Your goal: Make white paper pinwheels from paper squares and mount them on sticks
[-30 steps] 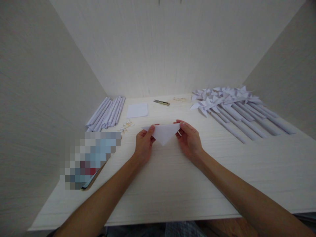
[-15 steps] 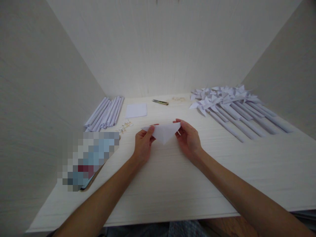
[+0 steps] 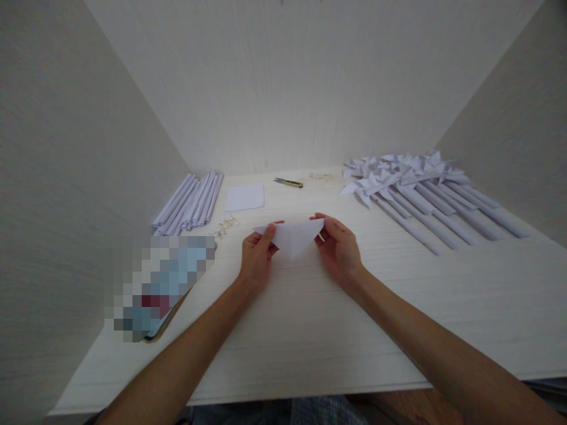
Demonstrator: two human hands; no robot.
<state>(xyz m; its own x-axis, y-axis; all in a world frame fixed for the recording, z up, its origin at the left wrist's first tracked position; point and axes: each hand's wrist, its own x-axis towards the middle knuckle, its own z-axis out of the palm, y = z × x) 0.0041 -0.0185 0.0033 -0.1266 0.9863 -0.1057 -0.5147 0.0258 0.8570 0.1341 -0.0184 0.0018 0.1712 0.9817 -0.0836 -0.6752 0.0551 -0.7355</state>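
The left hand [image 3: 256, 255] and right hand [image 3: 339, 248] are each pinching one end of a paper triangle [image 3: 292, 236], holding it just above the table [image 3: 310, 330] at mid-front, probably to keep its long folded edge taut and level. The triangle is showing white and smooth, its point hanging toward the person. Paper rolls [image 3: 190, 200] are lying far left, paper pinwheels [image 3: 411, 189] far right, a cutter [image 3: 289, 182] behind.

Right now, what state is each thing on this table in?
White paper sheet: folded into a triangle, held off the table.
Left hand: pinching the triangle's left corner.
Right hand: pinching its right corner.
White paper pinwheels: finished, lying piled.
White paper tubes: rolled, lying side by side.
Small scissors: lying flat.
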